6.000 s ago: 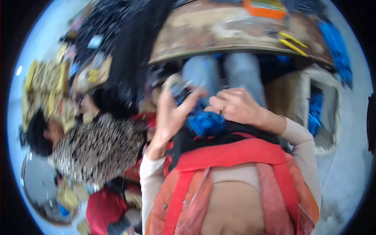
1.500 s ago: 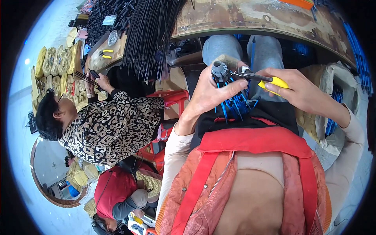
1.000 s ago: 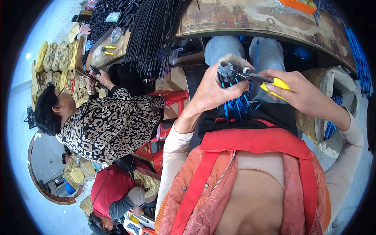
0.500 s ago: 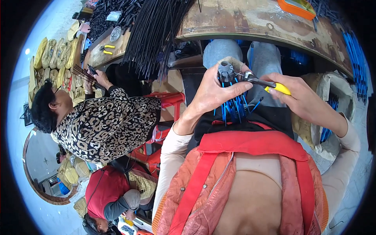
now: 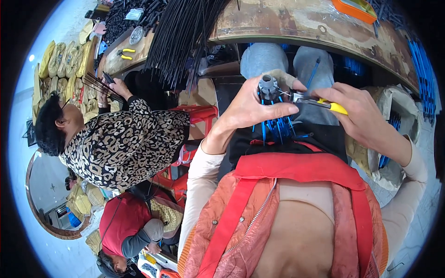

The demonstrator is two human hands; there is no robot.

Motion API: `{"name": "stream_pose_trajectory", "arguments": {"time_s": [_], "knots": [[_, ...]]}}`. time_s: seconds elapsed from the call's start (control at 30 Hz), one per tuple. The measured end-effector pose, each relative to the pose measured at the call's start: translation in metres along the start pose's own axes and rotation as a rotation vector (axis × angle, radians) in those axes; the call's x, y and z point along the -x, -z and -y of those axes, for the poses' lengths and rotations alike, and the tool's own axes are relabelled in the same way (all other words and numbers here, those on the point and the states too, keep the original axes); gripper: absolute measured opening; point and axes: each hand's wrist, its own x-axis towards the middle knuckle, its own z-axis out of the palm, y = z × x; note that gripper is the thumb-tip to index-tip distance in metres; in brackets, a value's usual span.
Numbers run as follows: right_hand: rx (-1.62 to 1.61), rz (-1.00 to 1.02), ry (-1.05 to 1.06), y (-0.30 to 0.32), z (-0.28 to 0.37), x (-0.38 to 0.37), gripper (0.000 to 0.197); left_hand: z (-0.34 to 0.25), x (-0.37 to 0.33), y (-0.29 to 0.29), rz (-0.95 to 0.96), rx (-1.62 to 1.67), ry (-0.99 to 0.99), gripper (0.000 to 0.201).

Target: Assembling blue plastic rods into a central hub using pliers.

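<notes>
My left hand [image 5: 243, 104] is closed round a grey slotted hub [image 5: 267, 85], like a piece of an umbrella frame. Thin blue ribs [image 5: 278, 132] hang below the hub towards my lap. In my right hand [image 5: 359, 109] is a pair of pliers [image 5: 337, 108] with yellow handles, slightly spread. Their metal jaws are close to the hub's right side, between my left thumb and fingers. A thin wire [image 5: 284, 93] runs from the hub to the jaws; whether they grip it I cannot tell. One blue rib [image 5: 314, 70] sticks out over my knee.
Ahead is a worn wooden table [image 5: 278, 23] with a bundle of long black rods [image 5: 181, 41] and an orange tray [image 5: 354, 10]. More blue ribs [image 5: 422, 78] hang at the right, near a white sack [image 5: 394, 134]. Two people [image 5: 130, 143] work at the left.
The pliers' handles have spread apart and both yellow grips now show. The jaws remain by the hub. One blue rib over my knee has swung to the right.
</notes>
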Motion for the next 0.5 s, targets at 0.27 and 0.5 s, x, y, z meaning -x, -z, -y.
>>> {"name": "stream_pose_trajectory", "arguments": {"time_s": [0.27, 0.5], "knots": [[0.095, -0.03, 0.119, 0.002, -0.012, -0.008, 0.037, -0.006, -0.003, 0.0, 0.135, 0.012, 0.094, 0.041], [0.433, -0.127, 0.151, 0.006, -0.008, -0.01, 0.036, 0.002, -0.006, -0.004, 0.025, -0.009, -0.02, 0.048]]}}
